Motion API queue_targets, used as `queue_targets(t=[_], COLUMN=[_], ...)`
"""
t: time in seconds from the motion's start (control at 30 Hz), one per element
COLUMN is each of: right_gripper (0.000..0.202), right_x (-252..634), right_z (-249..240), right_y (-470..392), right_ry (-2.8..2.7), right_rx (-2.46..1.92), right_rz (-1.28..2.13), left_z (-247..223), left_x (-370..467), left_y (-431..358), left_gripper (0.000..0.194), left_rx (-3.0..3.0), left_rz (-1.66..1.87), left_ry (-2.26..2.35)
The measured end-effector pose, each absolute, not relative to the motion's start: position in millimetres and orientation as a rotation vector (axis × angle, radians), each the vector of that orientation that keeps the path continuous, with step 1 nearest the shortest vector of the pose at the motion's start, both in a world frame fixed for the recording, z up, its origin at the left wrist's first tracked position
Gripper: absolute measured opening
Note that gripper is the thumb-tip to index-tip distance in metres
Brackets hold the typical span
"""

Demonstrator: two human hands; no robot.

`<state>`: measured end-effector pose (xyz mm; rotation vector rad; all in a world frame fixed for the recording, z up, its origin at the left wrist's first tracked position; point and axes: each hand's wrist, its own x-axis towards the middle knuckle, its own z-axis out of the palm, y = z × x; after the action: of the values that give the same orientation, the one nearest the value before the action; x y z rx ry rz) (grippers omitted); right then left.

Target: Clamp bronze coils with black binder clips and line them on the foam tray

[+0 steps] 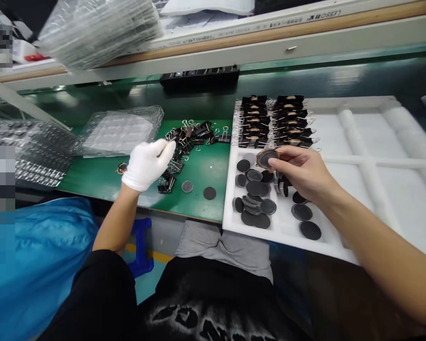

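My left hand (147, 163), in a white glove, is closed at the left edge of a heap of black binder clips (188, 137); its fingertips pinch something too small to make out. My bare right hand (300, 170) holds a round watch case (267, 158) with a gold-coloured rim and a dark disc on its face, above the white foam tray (229, 208). Loose dark discs (257, 189) lie in the near compartment under it. Behind them stand two rows of clipped round pieces (293, 121). Two discs (209, 192) rest on the green mat.
Clear plastic trays (122, 128) lie at the left, with more stacked trays (28, 149) beyond. Another round case (121, 168) sits beside my left wrist. A black rack (199, 77) stands at the back under a shelf (213, 49). A person in blue (49, 246) is at my left.
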<state>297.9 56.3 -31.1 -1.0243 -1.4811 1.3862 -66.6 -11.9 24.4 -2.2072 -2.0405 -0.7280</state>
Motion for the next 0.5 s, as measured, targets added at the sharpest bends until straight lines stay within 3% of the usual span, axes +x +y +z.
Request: queue_targets(t=[0.17,0.33,0.5], right_gripper=[0.031,0.029,0.032], right_x=[297.3,299.4,300.2], right_z=[-28.9,-32.4,-37.9], right_y=[54.7,57.0,61.9], right_ry=[-1.566,-1.549,-1.482], right_rx=[-1.008,-0.98,-0.939], right_rz=[1.365,1.374,1.404], left_z=[-23.6,-66.4,-91.1], left_x=[-102.9,-88.1,-76.2], left_y=[-63.0,-97.6,-98.2], left_gripper=[0.029,0.071,0.049], left_rx=[-2.009,-1.845,-1.74], left_rz=[-0.553,-0.518,-0.621], left_ry=[-2.148,-2.32,-2.459])
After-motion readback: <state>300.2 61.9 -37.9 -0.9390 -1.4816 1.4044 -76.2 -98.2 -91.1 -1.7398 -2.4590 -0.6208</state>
